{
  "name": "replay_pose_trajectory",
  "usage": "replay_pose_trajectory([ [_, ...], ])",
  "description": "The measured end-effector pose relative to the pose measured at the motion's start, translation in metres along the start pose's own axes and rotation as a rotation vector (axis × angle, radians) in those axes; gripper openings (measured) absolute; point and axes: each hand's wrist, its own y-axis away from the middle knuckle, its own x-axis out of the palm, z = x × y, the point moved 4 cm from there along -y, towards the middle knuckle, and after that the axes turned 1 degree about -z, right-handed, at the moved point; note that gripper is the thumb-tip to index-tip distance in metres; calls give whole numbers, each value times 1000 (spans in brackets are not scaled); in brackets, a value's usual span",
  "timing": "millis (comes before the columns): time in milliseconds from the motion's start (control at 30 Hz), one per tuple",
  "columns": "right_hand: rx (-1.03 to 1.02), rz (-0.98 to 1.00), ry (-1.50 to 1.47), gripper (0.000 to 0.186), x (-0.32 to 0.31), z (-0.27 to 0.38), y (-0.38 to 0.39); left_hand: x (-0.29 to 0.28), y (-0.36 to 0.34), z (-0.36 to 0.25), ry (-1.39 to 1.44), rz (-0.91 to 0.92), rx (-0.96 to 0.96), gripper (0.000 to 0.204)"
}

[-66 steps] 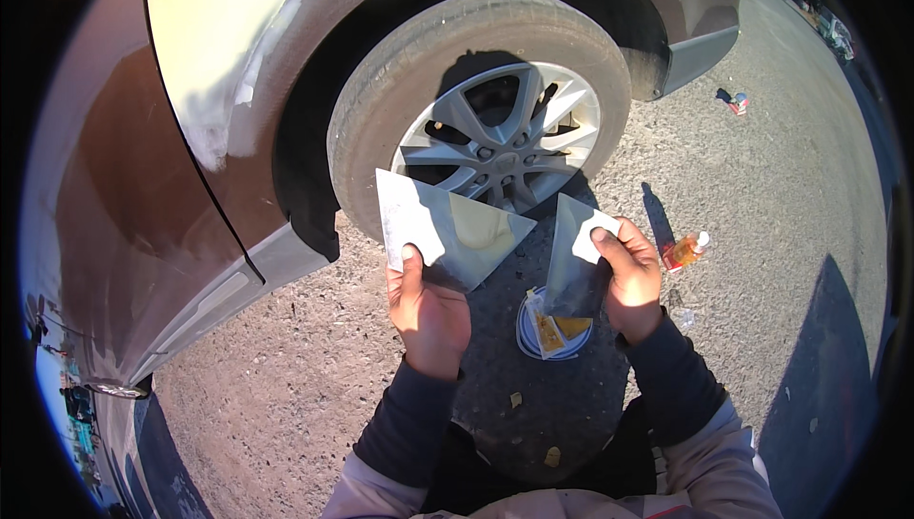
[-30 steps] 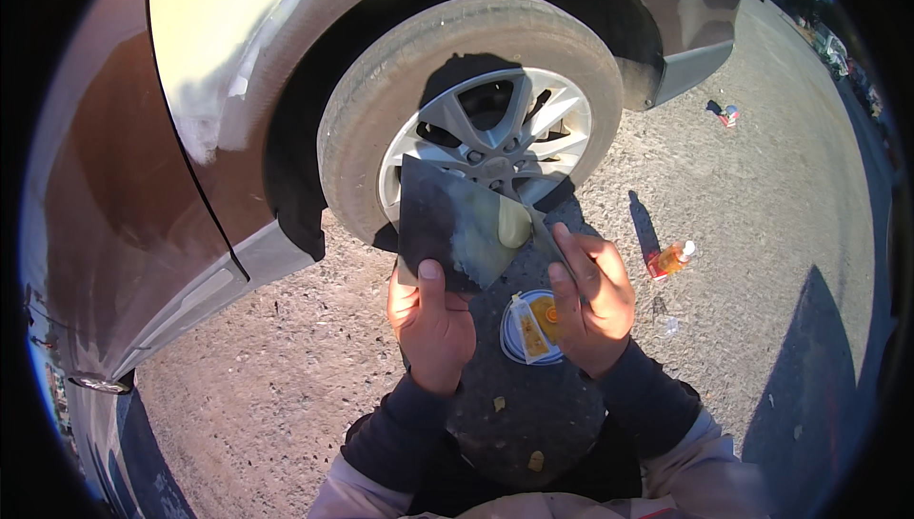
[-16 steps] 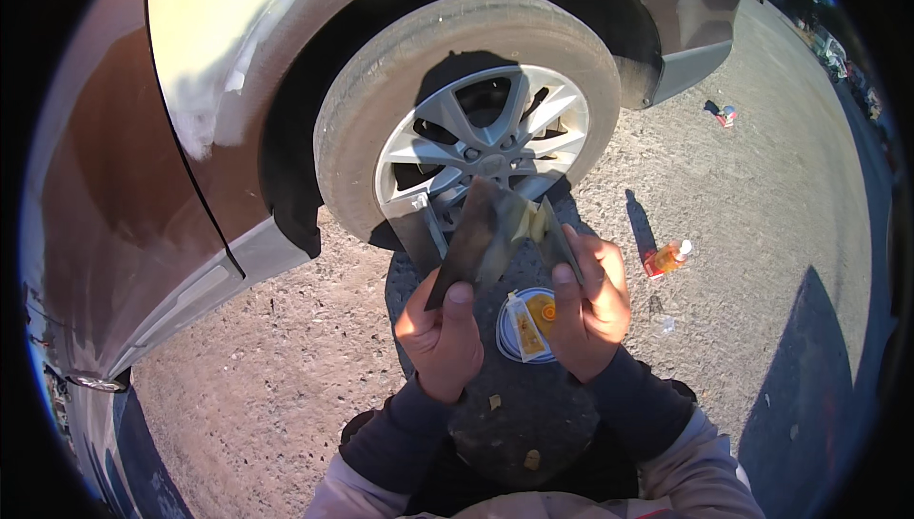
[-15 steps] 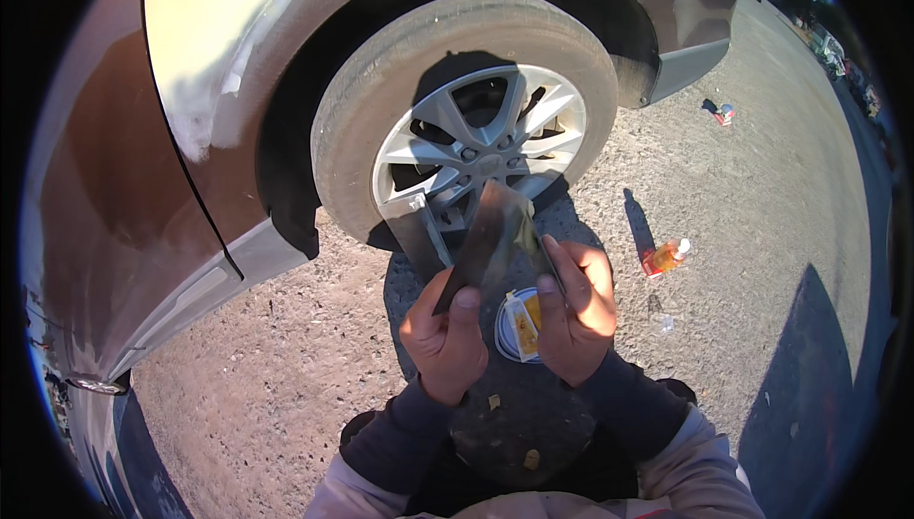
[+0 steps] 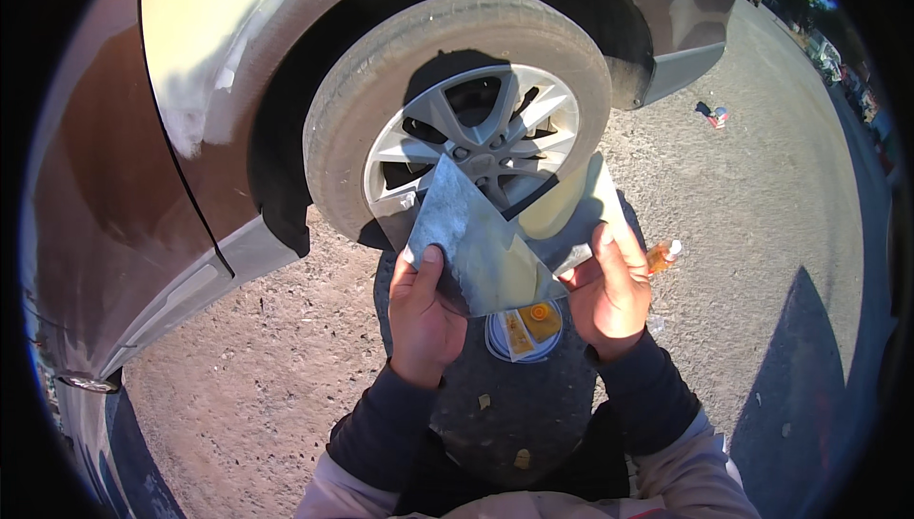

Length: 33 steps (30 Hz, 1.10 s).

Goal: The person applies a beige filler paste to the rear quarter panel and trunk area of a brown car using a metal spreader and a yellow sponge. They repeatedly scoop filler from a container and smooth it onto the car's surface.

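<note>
You've got two flat metal spreader blades up in front of you, just over the small open tin (image 5: 522,333) with yellow-orange filler sitting on the dark round pad (image 5: 514,414). Your left hand (image 5: 424,314) is closed around the bottom edge of the triangular grey blade (image 5: 471,243), thumb on its face. Your right hand (image 5: 614,286) pinches the second blade (image 5: 581,209), smeared pale yellow, which crosses behind the first. They look thin, stiff and light, probably slick where the putty sits, so hold by the clean edges. Beyond the tin is the car wheel (image 5: 466,129); right of it, a small orange bottle (image 5: 660,254) on the gravel.
</note>
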Motion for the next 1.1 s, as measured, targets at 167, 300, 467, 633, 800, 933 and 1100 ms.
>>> replay_pose_trajectory([
  [167, -53, 519, 658, 32, 0, -10, 4, -15, -11, -23, 86, 75, 223, 25],
  [300, -123, 63, 535, 35, -15, -3, -1, -17, -11, -14, 101, 63, 89, 33],
  [467, -79, 283, 526, 36, 1, -4, 13, -17, -12, -1, 6, 22, 116, 35],
  [633, 45, 347, 734, 25, -5, -9, 4, -29, -16, -24, 105, 13, 86, 33],
  [800, 449, -85, 12, 22, -35, -21, -8, -11, 7, 25, 182, 67, -396, 36],
  [933, 551, 103, 382, 13, -30, -44, -1, -18, 4, 21, 292, 7, -423, 34],
  [1100, -8, -178, 175, 10, -31, -38, -18, -33, 1, 13, 337, 23, -374, 33],
])
